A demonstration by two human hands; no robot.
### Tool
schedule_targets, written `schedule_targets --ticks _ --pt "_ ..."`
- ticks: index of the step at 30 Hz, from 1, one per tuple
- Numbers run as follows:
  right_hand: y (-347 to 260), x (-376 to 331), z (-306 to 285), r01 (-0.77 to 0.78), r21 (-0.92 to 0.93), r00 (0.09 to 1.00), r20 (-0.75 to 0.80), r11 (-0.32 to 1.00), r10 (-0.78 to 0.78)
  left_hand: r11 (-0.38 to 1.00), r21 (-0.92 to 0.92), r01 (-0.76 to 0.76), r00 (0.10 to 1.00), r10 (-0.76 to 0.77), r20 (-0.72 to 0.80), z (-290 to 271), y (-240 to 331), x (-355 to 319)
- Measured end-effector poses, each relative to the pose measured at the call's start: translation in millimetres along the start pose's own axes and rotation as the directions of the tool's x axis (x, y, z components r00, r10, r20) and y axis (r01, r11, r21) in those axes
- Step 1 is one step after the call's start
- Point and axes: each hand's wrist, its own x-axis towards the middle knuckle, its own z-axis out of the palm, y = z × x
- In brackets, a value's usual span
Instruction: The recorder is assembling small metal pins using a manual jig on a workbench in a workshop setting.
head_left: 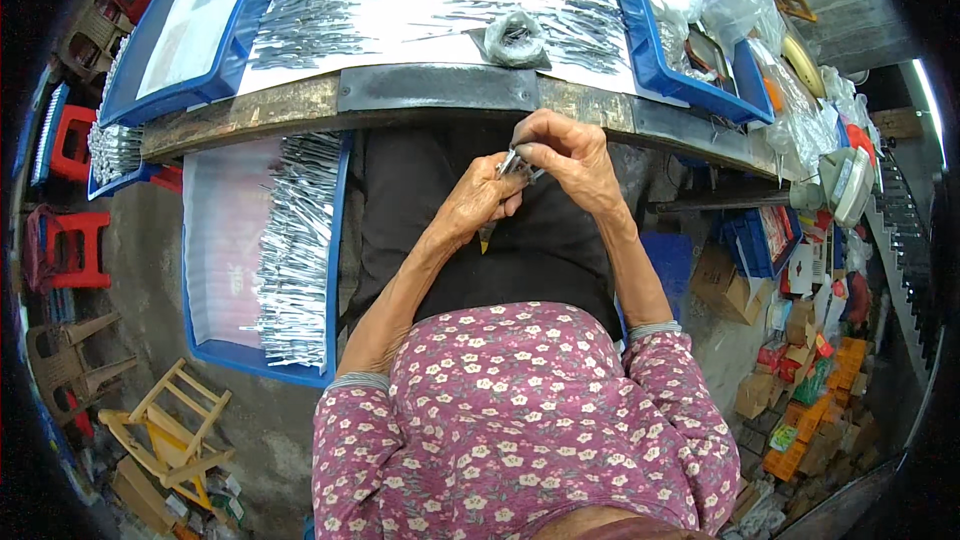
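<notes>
Over my dark-trousered lap, just in front of the table edge, both hands meet at a small silvery metal piece (510, 164). My left hand (474, 200) is closed round its lower part. From above, the thumb and forefinger of my right hand (574, 162) pinch at its upper end. A narrow item with a yellow tip (486, 238) pokes out below my left fingers; what it belongs to is hidden. On the white-covered tabletop (400, 35) lie thin silvery metal strips (315, 20) in loose rows. A roll wrapped in clear plastic (514, 40) sits near the table's front edge.
A blue tray (338, 270) packed with metal strips stands low at my left. Blue bins (225, 50) flank the tabletop; the right-hand bin (640, 20) holds plastic bags. Red stools (85, 250) and a wooden folding frame (175, 430) stand left; cartons (722, 285) and orange crates (815, 420) crowd the right.
</notes>
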Motion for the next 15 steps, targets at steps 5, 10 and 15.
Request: schedule_targets --ticks 5,10,15 --pt "-3 -1 -2 0.065 -0.070 0.998 0.010 0.995 -0.065 1.000 0.001 -0.013 1.000 0.013 0.019 2 4 -5" --pt "8 -4 -21 -0.023 0.025 0.953 -0.303 0.999 0.030 0.999 -0.049 -0.004 1.000 0.005 0.012 -1 -4 -4" --pt "29 -11 -32 -0.028 0.051 0.943 -0.329 0.998 0.043 0.927 -0.356 0.118 0.993 -0.099 0.071 -10 -27 -3"
